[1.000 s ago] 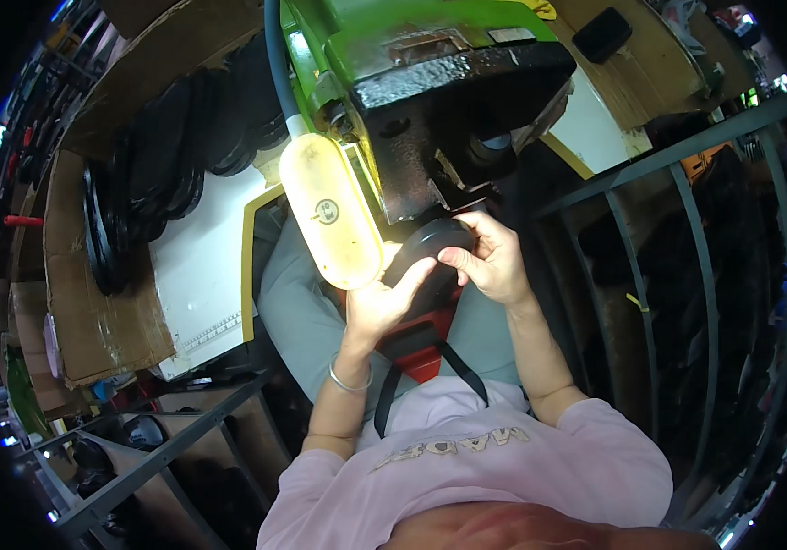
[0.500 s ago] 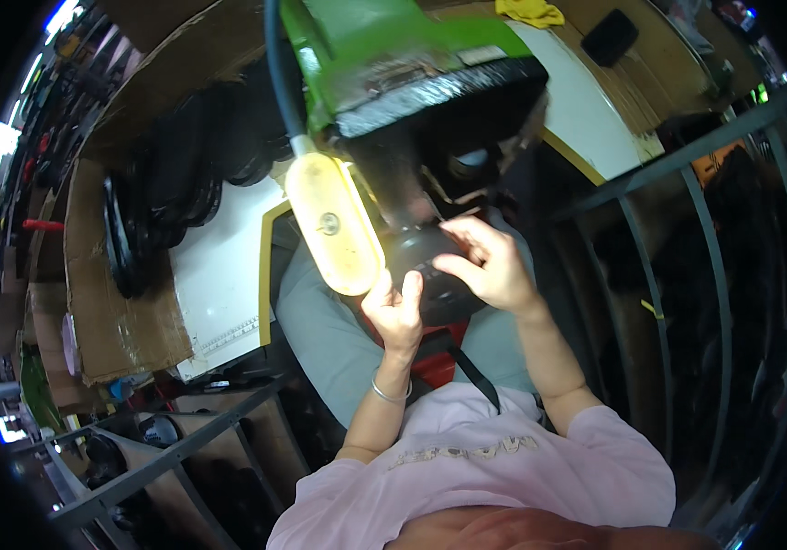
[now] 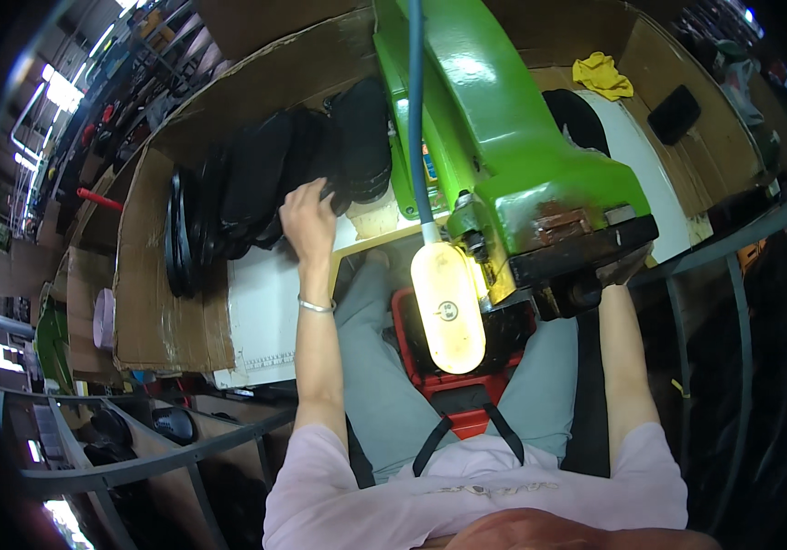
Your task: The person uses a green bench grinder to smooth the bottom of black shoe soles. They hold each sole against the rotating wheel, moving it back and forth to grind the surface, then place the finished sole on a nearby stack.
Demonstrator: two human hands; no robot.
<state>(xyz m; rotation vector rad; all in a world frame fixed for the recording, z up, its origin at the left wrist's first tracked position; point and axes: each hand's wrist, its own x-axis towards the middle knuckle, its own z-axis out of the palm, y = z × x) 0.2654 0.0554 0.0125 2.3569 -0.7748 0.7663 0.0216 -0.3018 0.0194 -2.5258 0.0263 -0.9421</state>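
Reaching toward black flat pcs (image 3: 270,170) piled on L side, L hand (image 3: 308,215) has fingers bent over the near edge of the pile; grip half curled, can't tell if it pinches a pc. R forearm (image 3: 627,367) runs up behind the green machine (image 3: 513,119); R hand hidden there, so can't tell its grip.

Diff vs 1 s ago: both hands were tog. at 1 black pc under the machine head; now well apart, L out at the pile, R behind the head. View shifted too: machine sits lower and more to R in view, more of its green arm shows.

Counts: 1 machine; 1 lit yellow lamp (image 3: 448,312) hanging from 1 blue-grey tube (image 3: 416,110), just L of the head; 1 yellow cloth (image 3: 602,75) and 1 dark pad (image 3: 674,115) over on R side; 1 black pc (image 3: 577,119) on the R tabletop (image 3: 650,170), partly behind machine arm; 1 red bin (image 3: 400,335) btw legs; 1 bangle (image 3: 316,306) on L wrist; 2 black straps (image 3: 503,433) at lap. Piled pcs: several, overlapping, exact no. unclear, inside L cardboard box (image 3: 174,321), near white L tabletop (image 3: 261,302).
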